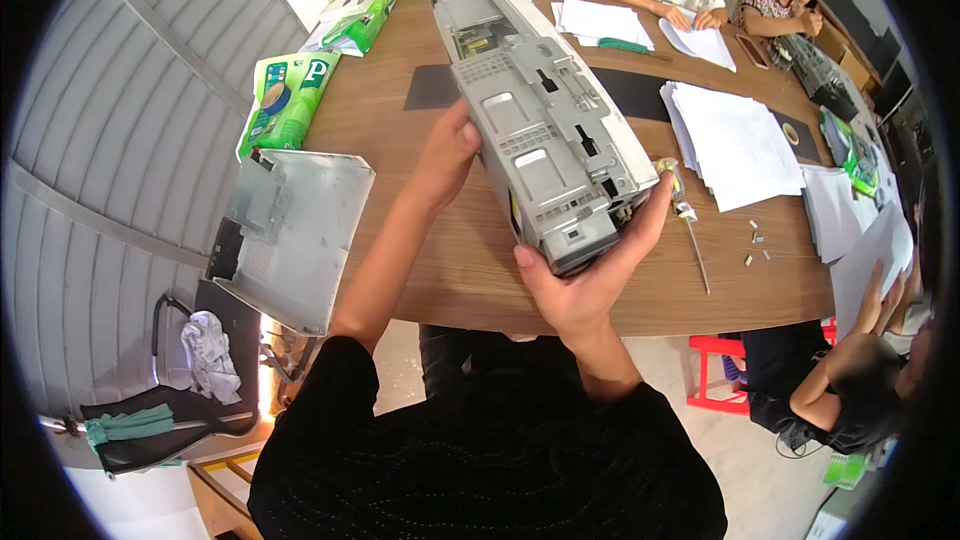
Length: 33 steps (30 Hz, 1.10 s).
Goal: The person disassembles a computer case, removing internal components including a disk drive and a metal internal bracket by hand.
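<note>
the long grey device chassis (540,120), a stripped metal and plastic frame with slots and vents across its upper face, lies lengthwise on the brown wooden table (440,270), its near end lifted off the tabletop at the table's front edge. the right hand (590,275) cups that near end from below, thumb curled up on the left corner and fingers wrapped round the right corner, closed firmly on the frame. the left hand (448,155) lies against the chassis's left side about midway along, fingers tucked behind the edge and thumb on top, gripping it too. just to the right of the near end a screwdriver (690,230) with a yellowish handle lies on the wood, its shaft pointing toward the table's edge, and a few small pale bits (758,240) are scattered beyond it. a thick stack of white papers (735,140) sits further right. to the left, a detached grey cover panel (290,235) rests half over the table's corner, and past it lie two green packets (290,95). at the far end of the table other people sit over sheets of paper, and another person sits at the lower right beside a red stool (715,370).
</note>
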Tool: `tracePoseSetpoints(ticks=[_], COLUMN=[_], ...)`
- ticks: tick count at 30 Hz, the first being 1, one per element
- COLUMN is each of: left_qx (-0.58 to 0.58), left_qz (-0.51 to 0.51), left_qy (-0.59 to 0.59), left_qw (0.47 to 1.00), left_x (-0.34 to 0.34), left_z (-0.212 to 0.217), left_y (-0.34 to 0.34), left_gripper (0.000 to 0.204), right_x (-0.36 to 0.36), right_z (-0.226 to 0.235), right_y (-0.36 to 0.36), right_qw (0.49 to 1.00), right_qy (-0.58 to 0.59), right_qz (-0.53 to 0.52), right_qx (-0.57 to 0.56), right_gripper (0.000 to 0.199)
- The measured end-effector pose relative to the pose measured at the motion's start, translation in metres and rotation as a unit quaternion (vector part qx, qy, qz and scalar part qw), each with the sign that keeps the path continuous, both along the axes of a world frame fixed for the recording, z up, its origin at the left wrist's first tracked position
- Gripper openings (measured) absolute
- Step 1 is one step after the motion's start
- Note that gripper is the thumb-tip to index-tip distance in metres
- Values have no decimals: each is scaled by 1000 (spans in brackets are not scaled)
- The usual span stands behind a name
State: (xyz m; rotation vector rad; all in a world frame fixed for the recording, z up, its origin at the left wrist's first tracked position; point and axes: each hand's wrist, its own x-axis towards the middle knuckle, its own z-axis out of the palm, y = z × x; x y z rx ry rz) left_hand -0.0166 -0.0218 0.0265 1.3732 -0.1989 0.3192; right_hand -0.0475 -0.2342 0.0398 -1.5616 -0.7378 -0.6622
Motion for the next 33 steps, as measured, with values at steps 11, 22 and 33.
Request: tracePoseSetpoints(ticks=[11,22,33], left_qx=[-12,14,141], left_qz=[-25,-60,37], left_qy=[-59,-87,-166], left_qw=[998,994,975], left_x=[13,4,35], left_z=[-14,-26,-33], left_y=[-3,18,-5], left_gripper=[96,56,38], right_x=[1,-3,67], right_z=[-10,5,10], right_y=[6,13,-47], right_qw=[995,988,997], right_qy=[-47,-13,-4], right_qz=[-83,-144,-23], right_qx=[-14,52,79], right_gripper=[127,125,111])
